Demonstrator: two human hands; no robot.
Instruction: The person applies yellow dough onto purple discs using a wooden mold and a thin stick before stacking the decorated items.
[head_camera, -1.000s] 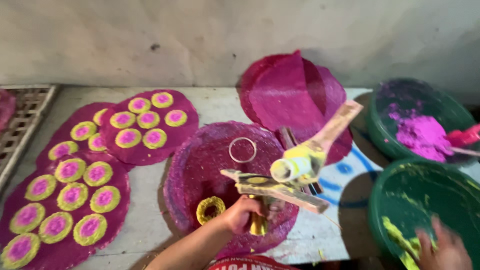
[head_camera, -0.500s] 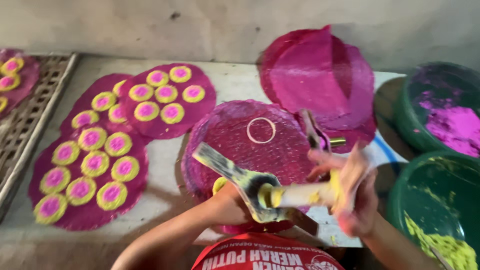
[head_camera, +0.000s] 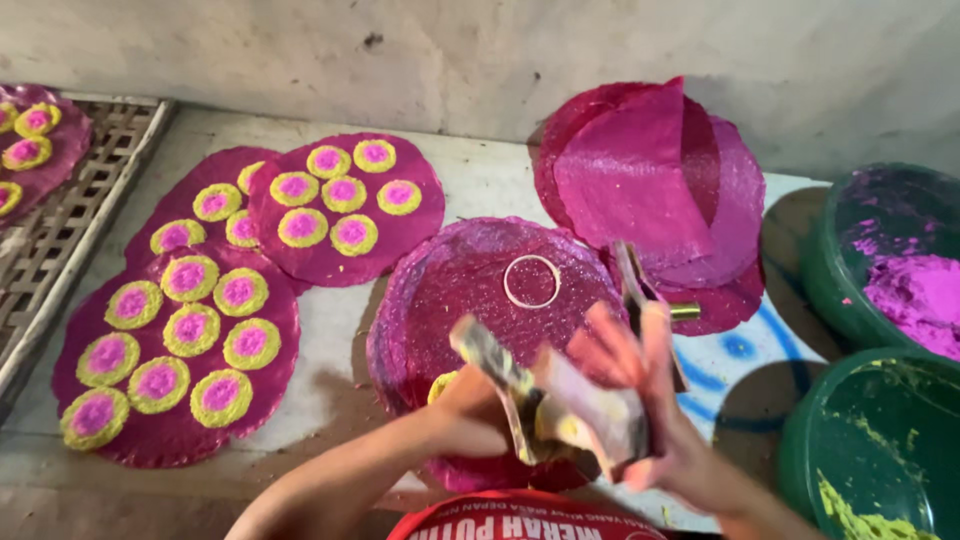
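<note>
Low on the stained table (head_camera: 480, 190), both hands have met over the magenta sheet (head_camera: 470, 290): the right hand (head_camera: 640, 400) now joins the left hand (head_camera: 470, 410), fingers pinching the blurred wooden press (head_camera: 560, 400).

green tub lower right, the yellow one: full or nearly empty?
Nearly empty. The green tub shows mostly bare inner wall, with only yellow paste smeared at the bottom edge.

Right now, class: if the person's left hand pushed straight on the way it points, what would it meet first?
Probably the paddle-shaped tool it already touches, with the right hand just beyond; motion blur makes depth uncertain.
</note>
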